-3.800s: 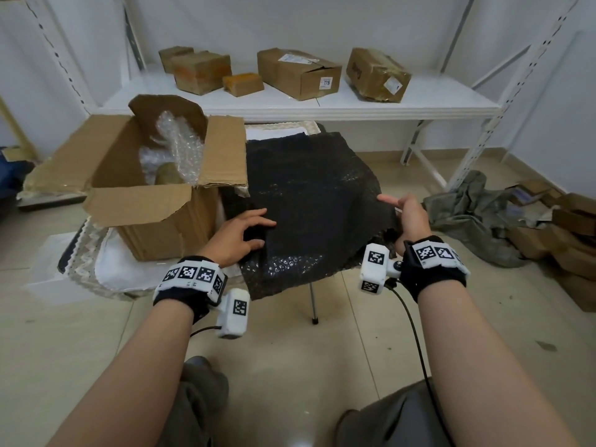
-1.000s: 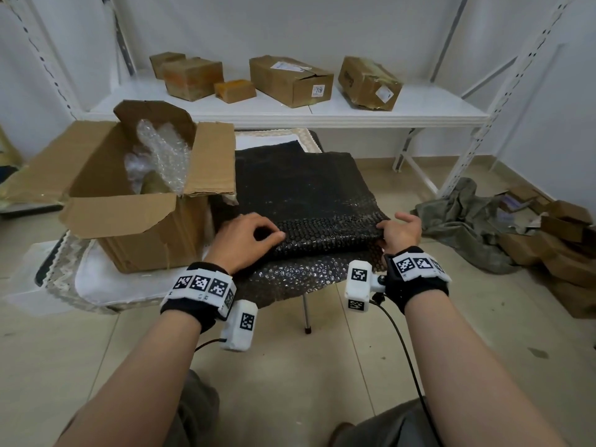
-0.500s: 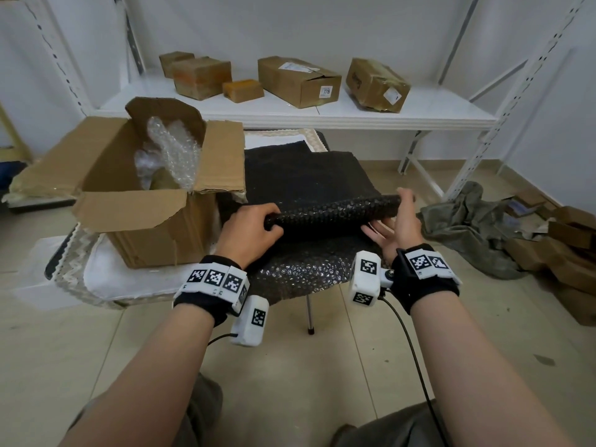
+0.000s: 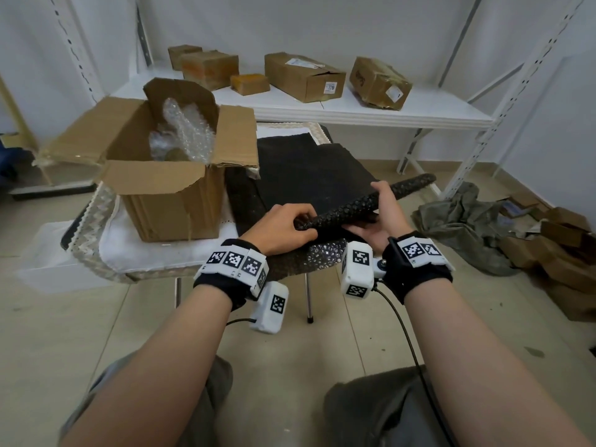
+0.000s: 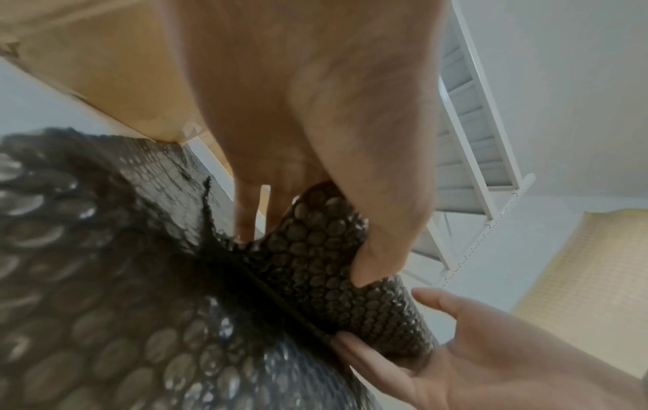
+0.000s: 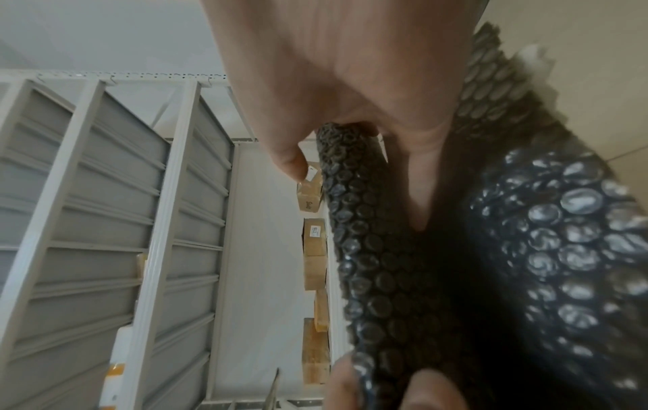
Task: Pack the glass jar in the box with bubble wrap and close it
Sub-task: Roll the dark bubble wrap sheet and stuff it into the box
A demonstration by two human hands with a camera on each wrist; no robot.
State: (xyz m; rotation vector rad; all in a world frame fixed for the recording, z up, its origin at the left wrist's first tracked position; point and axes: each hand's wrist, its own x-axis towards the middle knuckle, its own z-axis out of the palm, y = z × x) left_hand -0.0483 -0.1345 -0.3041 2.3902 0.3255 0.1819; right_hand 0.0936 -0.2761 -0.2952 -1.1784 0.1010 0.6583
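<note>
While both hands worked at the middle of the head view, the scene stood like this:

Left hand: the left hand (image 4: 283,228) gripped the near end of the black bubble wrap roll (image 4: 364,203); its fingers were curled over the top, and in the left wrist view the thumb (image 5: 378,249) pressed into the bubbles.

Right hand: the right hand (image 4: 382,217) held the roll near its middle, palm up under it, thumb over the top; in the right wrist view the fingers (image 6: 287,155) were bent round the roll.

Black bubble wrap roll: it was a thin tight roll, tilted from the lower left up to the upper right of the frame, with the far end sticking out past the right hand. The unrolled part of the sheet (image 4: 309,169) lay flat on the small table (image 4: 135,246) and its near edge hung over the front.

Box: the cardboard box (image 4: 171,201) stood at the left of the centre on the white cloth (image 4: 129,240), just beside the black sheet, all flaps open.

Glass jar: clear bubble wrap (image 4: 183,133) stuck up inside the box; I could not tell the jar itself in it.

Background: a white shelf (image 4: 403,114) in the upper part of the frame carried several closed cartons (image 4: 303,75). A grey-green cloth (image 4: 464,221) lay on the floor at the right.
</note>
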